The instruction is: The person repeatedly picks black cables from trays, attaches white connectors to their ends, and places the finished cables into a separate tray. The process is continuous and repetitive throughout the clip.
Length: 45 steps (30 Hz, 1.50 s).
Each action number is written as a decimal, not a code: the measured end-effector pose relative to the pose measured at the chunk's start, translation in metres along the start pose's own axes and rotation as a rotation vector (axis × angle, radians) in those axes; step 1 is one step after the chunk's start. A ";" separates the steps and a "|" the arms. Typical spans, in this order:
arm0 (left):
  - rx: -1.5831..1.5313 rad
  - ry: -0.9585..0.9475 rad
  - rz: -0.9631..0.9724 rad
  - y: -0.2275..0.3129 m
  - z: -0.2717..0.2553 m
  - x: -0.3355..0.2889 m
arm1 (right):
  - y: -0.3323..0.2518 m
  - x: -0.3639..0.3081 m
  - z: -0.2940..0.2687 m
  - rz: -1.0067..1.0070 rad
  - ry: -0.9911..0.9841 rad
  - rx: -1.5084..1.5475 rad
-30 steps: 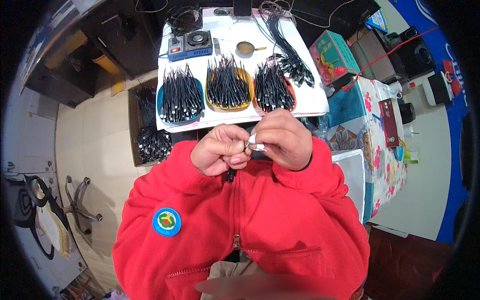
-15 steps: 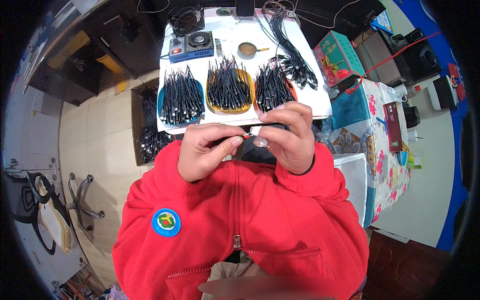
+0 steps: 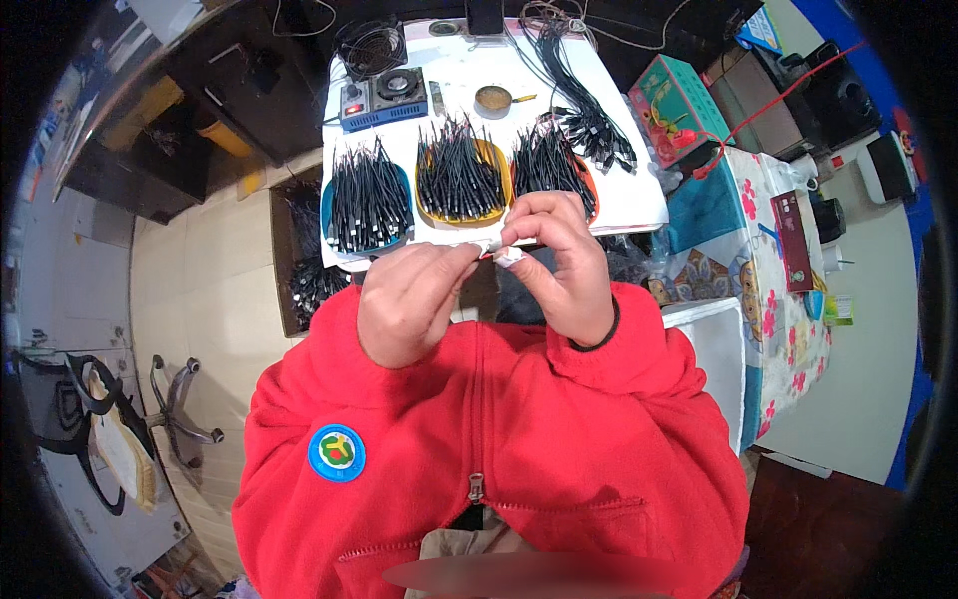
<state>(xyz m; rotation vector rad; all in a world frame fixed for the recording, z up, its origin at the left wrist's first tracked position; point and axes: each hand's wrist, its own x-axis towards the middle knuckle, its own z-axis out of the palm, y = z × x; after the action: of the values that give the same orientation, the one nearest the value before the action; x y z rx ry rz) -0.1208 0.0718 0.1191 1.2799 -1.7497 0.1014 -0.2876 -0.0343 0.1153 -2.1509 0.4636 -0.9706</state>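
In front of my chest, my left hand [image 3: 409,299] and my right hand [image 3: 569,275] meet with fingertips almost touching. My left fingers are pinched on the end of a thin cable, where a bit of red wire [image 3: 487,256] shows. Closed beside it are my right thumb and curled fingers, with white wrapping on the fingertips; most of the cable is hidden by the fingers. Just beyond lie bunches of short black cables [image 3: 459,185] in a yellow tray [image 3: 504,165], a blue tray [image 3: 327,215] and an orange tray [image 3: 593,190].
On the white table [image 3: 454,75] stand a blue heating unit with a dial [image 3: 397,95], a small round tin [image 3: 493,100] and a fan [image 3: 371,48]. Longer black cables [image 3: 579,100] lie at the far right. A carton of cables [image 3: 289,250] is on the floor at left.
My left fingers have rolled forward over the cable end, and my right fingers have curled in closer. The black length of cable that showed along my right hand is now hidden.
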 end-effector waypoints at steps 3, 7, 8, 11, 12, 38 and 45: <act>-0.209 -0.057 -0.213 0.009 -0.010 0.013 | 0.016 0.004 0.003 0.075 -0.119 0.268; -0.643 -0.122 -0.457 0.016 -0.022 0.052 | 0.040 0.006 0.034 0.255 -0.479 0.895; -0.693 -0.132 -0.536 0.012 -0.025 0.067 | 0.046 0.006 0.045 0.217 -0.608 0.896; -0.520 -0.149 -0.453 -0.025 -0.028 0.117 | 0.063 0.002 0.067 0.114 -0.898 1.129; -0.362 -0.156 -0.300 -0.045 -0.017 0.134 | 0.069 -0.001 0.070 0.126 -0.930 1.186; 0.603 -0.975 0.129 -0.262 0.165 0.178 | 0.150 0.003 0.102 0.218 -0.611 1.311; 0.666 -0.999 0.152 -0.264 0.171 0.175 | 0.154 0.001 0.101 0.231 -0.655 1.297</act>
<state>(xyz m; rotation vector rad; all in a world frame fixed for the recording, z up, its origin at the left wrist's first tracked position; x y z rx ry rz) -0.0239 -0.2643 0.0341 1.8482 -2.8215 0.1553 -0.2147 -0.0918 -0.0433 -1.0499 -0.2297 -0.2073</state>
